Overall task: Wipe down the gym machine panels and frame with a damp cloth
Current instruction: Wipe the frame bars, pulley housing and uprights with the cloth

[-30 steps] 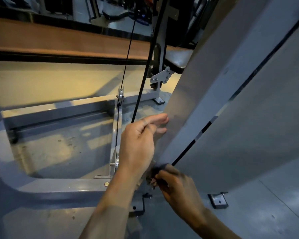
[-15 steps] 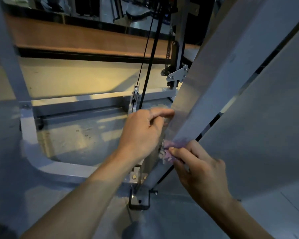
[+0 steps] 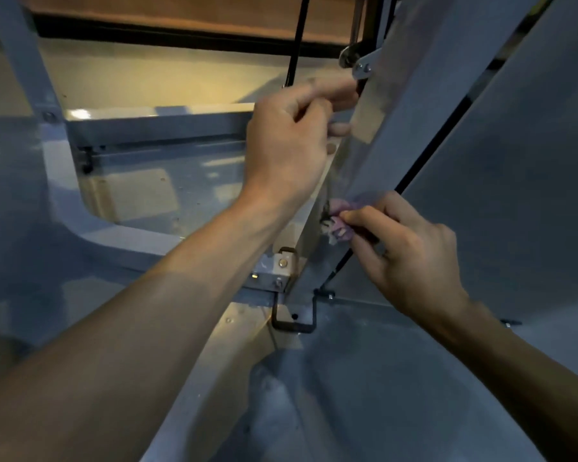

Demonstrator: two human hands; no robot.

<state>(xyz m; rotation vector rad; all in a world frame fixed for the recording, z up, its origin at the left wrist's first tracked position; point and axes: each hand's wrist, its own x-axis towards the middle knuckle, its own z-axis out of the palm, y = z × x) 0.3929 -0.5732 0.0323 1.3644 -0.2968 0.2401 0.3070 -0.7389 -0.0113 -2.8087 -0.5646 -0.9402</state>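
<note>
Small crumpled pinkish-purple cloth (image 3: 339, 221) pinched between thumb and curled fingers (image 3: 364, 216) of right hand (image 3: 411, 251), pressed against lower part of slanted grey metal machine panel (image 3: 414, 121), just beside the panel's left edge. Dark smudge visible on the cloth's left side. Left hand (image 3: 287, 145) higher up on the same panel edge, fingers (image 3: 334, 91) curled round that edge, fingertips partly behind a translucent strip of the panel; motion blur over the index finger, so exact contact hard to tell. Left hand above and to the left of the cloth, not touching it.

Thin black gap (image 3: 424, 155) running diagonally between the slanted panel and second broad grey panel (image 3: 521, 181) on the right. Grey tubular metal frame (image 3: 80, 208) with rounded corner at left, crossbar at its top, speckled grey floor (image 3: 167, 191) inside it. Silver bolted bracket (image 3: 281, 266) at the foot of the panel, black U-shaped metal bracket (image 3: 292, 320) just below it. Black cable (image 3: 296, 41) hanging vertically behind the left hand. Silver pivot plate with bolts (image 3: 361, 63) near top of the panel edge. Brown wooden band (image 3: 181, 15) with black strip beneath across the top, cream wall below.
</note>
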